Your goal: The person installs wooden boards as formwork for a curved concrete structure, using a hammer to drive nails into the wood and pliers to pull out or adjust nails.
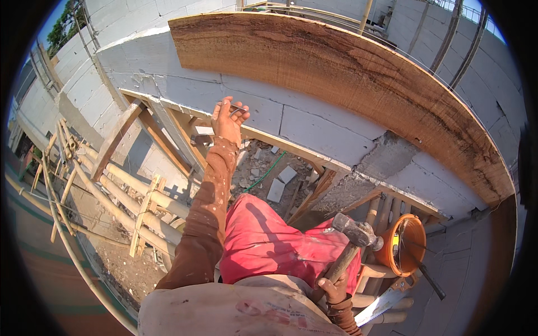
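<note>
My right hand (334,290) is closed round the wooden handle of a hammer (358,233), near its lower end. The heavy steel head points up and away from me, over my right thigh. My left arm reaches forward to the wall of pale blocks (249,106). There my left hand (228,122) has its fingers curled upward, with thin dark nails (239,108) across them. How many nails it holds is hard to make out. Beyond the hand, a long brown wooden board (325,61) stands against the upper part of the wall.
To my right, an orange bucket (386,255) holds tools, with a handsaw (386,302) beside it. Bamboo poles (131,210) form scaffolding at left, and more lie under the bucket. Wooden framing edges the openings below the wall. Broken blocks (276,189) and rubble lie below.
</note>
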Available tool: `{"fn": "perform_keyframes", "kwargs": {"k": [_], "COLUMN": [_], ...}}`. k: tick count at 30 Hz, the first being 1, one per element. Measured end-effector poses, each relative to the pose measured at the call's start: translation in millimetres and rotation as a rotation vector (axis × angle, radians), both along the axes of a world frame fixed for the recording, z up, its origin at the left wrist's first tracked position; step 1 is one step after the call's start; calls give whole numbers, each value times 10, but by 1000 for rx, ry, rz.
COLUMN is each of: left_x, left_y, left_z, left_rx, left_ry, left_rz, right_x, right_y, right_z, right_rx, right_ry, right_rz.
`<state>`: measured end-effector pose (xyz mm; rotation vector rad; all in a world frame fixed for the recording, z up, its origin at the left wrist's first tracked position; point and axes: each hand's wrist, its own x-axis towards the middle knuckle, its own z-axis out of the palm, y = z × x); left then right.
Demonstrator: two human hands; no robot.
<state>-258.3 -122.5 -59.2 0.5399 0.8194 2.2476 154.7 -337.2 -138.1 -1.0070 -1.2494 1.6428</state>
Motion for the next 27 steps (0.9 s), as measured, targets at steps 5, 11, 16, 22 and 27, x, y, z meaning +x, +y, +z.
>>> {"fn": "perform_keyframes", "kwargs": {"k": [5, 11, 16, 22, 27], "left_x": [-553, -672, -805, -780, -828], "left_y": [493, 647, 799, 761, 777], "left_z": [-189, 11, 41, 71, 34], "left_rx": [47, 73, 91, 109, 134], "left_ry": [-180, -141, -150, -83, -42], "left_rz": [-146, -190, -126, -132, -141], "right_x": [-397, -497, -430, -310, -201], "right_y": [334, 1195, 1764, 2274, 2385], "right_z": [379, 863, 1167, 956, 1025], "right_rx": [-44, 812, 849, 1124, 1117], "right_ry": [20, -532, -1217, -1497, -1558], "right_rz": [100, 55, 33, -129, -291]}}
